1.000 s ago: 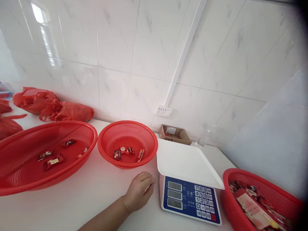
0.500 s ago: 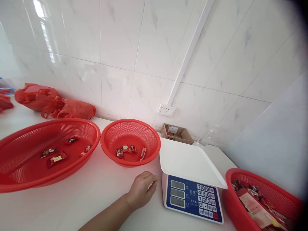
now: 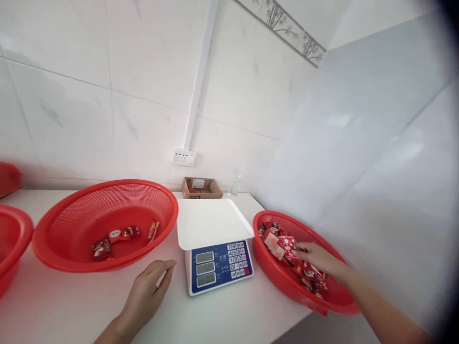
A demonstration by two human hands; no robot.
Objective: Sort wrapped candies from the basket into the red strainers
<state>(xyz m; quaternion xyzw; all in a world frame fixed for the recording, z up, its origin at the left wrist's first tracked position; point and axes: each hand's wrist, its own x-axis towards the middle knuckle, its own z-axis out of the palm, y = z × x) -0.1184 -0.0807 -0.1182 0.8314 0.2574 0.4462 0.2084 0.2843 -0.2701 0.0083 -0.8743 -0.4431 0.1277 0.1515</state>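
Note:
My left hand (image 3: 146,292) rests on the white counter just left of the electronic scale (image 3: 215,246), fingers loosely curled with nothing in them. My right hand (image 3: 318,260) reaches into the red basket (image 3: 287,286) at the right, which is full of red wrapped candies (image 3: 283,241); its fingertips lie on the candies, and whether they grip one is hidden. The scale has a bare white tray and a blue keypad panel. A second red basket (image 3: 68,253) to the left of the scale holds several wrapped candies (image 3: 120,235).
A third red basket (image 3: 10,243) shows at the far left edge. A small cardboard box (image 3: 201,187) and a clear plastic bottle (image 3: 236,184) stand by the tiled wall under a socket (image 3: 184,156). The counter's front edge drops off below the right basket.
The view has swung to the right. My right hand has come into view inside the right basket. My left hand stays on the counter beside the scale, its fingers a little looser.

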